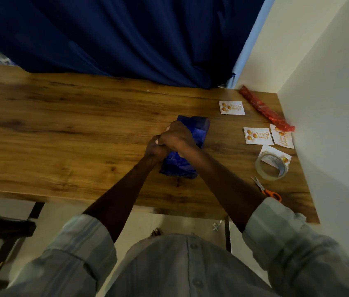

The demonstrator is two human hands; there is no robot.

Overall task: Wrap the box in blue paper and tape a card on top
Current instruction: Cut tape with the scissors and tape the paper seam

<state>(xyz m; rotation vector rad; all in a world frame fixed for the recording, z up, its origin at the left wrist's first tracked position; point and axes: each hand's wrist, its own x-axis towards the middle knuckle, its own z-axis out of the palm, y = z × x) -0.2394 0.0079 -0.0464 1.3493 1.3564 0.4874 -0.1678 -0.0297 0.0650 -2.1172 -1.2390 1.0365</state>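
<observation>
Left hand [155,147], right hand [176,136]: grip clenched together on crinkled, glossy blue-wrapped box [183,163], mid-table.

box [193,146] under both hands, on table [62,129] | cards [258,136], tape roll [270,167], scissors [265,189] right of right hand [176,136]

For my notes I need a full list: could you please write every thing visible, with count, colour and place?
wrapped box: one, blue paper, table centre, under both hands
cards: four, white with gold print, table right
tape roll: one, clear, on the nearest card
scissors: one, orange handles, right front edge
paper roll: one, red, right far corner
table: one, brown wood
curtain: one, dark blue, behind table
left hand: on box
right hand: on box
</observation>
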